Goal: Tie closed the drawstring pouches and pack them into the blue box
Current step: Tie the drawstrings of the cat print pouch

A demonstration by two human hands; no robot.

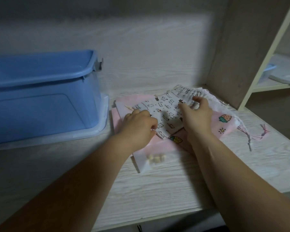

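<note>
Blue box (40,76) stands at frame left. Centre right, on pink pouches (224,121), lies the cat-print pouch (167,108). I judge it light, limp cloth, best taken at the cords. Its long axis runs lower left to upper right, with the gathered mouth at upper right. My left hand (139,126) pinches its lower edge and my right hand (196,114) grips near the mouth.

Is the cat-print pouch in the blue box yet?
No, the cat-print pouch lies on the pink pouches beside the blue box, held by the left hand and right hand.
</note>
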